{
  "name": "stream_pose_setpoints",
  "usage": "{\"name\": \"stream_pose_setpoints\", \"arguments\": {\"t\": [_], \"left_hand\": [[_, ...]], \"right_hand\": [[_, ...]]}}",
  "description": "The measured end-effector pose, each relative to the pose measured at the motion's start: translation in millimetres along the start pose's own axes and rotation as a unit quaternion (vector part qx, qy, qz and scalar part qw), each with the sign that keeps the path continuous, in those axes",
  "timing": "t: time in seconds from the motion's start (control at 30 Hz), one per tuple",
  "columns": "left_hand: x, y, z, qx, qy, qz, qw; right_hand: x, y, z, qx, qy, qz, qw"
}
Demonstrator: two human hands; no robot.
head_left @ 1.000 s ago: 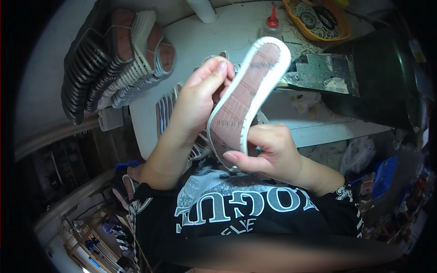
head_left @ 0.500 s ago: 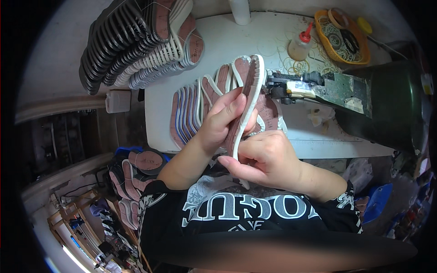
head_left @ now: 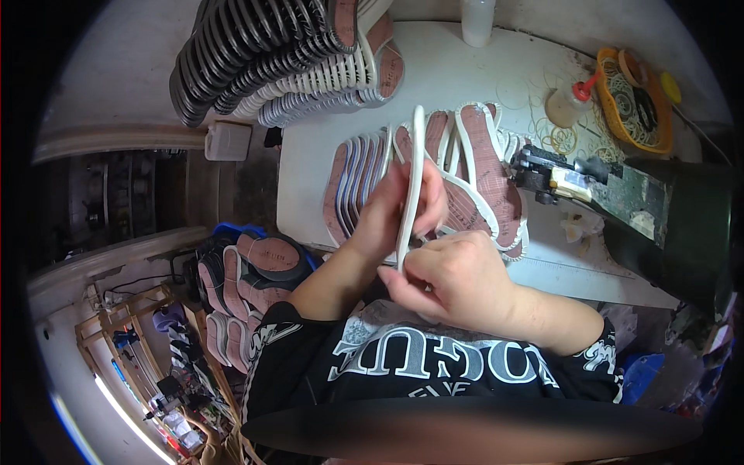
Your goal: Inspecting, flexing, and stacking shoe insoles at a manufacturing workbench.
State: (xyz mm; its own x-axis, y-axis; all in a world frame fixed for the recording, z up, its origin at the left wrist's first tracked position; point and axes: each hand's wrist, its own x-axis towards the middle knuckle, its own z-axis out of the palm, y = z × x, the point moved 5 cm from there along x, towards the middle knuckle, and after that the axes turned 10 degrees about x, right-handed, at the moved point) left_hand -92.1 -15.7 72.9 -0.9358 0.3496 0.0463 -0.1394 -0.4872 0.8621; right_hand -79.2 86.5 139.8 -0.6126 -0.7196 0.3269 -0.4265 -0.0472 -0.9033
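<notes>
Seen from the head camera, both hands meet just above the person's chest and grip one white-rimmed shoe sole (head_left: 417,167) held edge-on, so it shows as a thin upright white strip. The left hand (head_left: 395,208) closes around the sole's middle, fingers wrapped over the far face and thumb on the near one. The right hand (head_left: 457,283) sits just below and to the right of it, fingers curled tight and pinching the sole's lower end; the two hands touch.

Directly beyond the hands, a fanned row of flat soles (head_left: 465,167) with reddish-brown faces and white rims lies on the white worktable (head_left: 325,155), overlapping one another. Farther off, above and left of the left hand, a tall stack of soles (head_left: 271,62) leans in a curved pile, dark ones at the left and white ones at the right. Well to the right of the right hand stands a dark green machine (head_left: 666,225), and beyond it an orange basket (head_left: 612,101) with a small glue bottle (head_left: 570,105) with a red cap just beside it. Below and left of the left forearm, more soles (head_left: 248,271) sit in a heap off the table.
</notes>
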Motion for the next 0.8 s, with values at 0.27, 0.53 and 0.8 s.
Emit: {"name": "stream_pose_setpoints", "arguments": {"t": [0.27,0.53,0.8], "left_hand": [[-152.4,0.6,-176.7,0.742,0.449,-0.181,0.464],[-131.6,54.1,-119.4,0.604,0.516,-0.127,0.594],[-19.9,37.9,9.3,0.223,0.3,0.01,0.928]], "right_hand": [[-11.1,50.8,-9.3,-0.154,-0.064,0.146,0.975],[-30.3,51.8,-13.8,0.116,-0.127,0.224,0.959],[-30.2,33.2,-26.1,0.166,0.174,0.083,0.967]]}}
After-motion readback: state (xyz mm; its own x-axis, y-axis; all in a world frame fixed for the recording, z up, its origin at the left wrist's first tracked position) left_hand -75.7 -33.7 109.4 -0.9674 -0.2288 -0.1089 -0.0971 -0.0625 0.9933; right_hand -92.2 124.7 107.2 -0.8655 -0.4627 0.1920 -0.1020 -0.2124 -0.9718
